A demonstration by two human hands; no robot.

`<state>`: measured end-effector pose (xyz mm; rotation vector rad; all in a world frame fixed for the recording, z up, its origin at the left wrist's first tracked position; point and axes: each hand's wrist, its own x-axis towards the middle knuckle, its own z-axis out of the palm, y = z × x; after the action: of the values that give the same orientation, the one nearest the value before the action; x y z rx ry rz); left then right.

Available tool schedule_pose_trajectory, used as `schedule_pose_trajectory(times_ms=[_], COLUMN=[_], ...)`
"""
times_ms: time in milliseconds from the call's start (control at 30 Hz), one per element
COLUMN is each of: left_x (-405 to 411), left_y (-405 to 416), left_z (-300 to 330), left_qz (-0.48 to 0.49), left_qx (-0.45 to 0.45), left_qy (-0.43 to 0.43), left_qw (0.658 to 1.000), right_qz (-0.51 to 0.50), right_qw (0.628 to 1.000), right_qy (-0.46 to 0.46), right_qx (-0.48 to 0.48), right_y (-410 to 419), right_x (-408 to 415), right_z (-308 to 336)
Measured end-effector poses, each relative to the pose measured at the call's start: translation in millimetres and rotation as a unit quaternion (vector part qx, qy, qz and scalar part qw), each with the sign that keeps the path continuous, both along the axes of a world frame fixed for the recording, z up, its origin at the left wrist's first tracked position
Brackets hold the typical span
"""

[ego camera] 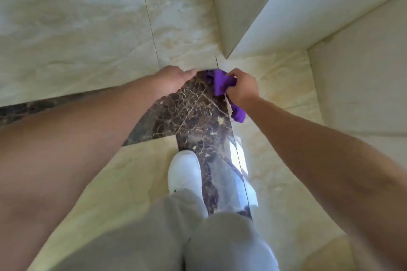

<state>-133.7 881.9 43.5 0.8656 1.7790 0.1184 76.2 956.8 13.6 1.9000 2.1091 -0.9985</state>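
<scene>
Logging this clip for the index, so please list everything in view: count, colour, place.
purple cloth: one, purple, bunched on the dark strip at the wall corner
dark marble strip: one, brown-black with pale veins, runs along the floor to the wall base
floor tiles: several, cream, either side of the strip
wall: cream marbled panels, ahead and left
white trim: one, white, upper right
shoe: one, white, lower centre, partly on the strip
trousers: grey, bottom
left hand: one, rests at the wall base, left of the cloth
right hand: one, grips the cloth
</scene>
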Motion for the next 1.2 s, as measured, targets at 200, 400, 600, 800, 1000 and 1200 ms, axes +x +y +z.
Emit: schedule_pose_trajectory(times_ms=[200,400,600,800,1000,1200], left_x=[97,153,203,243,258,272], left_y=[-20,-48,-76,-106,-154,-216], left_z=[136,275,409,481,512,522], left_qz=[0.341,0.373,0.327,0.217,0.063,-0.2], left_qx=[-0.034,-0.012,-0.016,-0.068,-0.149,-0.197], left_qy=[-0.323,-0.314,-0.331,-0.403,-0.373,-0.299], left_qw=[0.882,0.873,0.885,0.887,0.914,0.912], right_qz=[0.021,-0.088,-0.442,-0.641,-0.677,-0.758], right_qw=[0.99,0.973,0.866,0.618,0.564,0.538], right_qy=[0.134,0.212,0.231,0.439,0.473,0.357], right_qx=[0.035,-0.021,0.039,-0.122,0.008,0.096], right_y=[-69,-131,-186,-250,-322,-420], right_x=[31,83,151,181,163,160], right_z=[173,344,468,515,544,557])
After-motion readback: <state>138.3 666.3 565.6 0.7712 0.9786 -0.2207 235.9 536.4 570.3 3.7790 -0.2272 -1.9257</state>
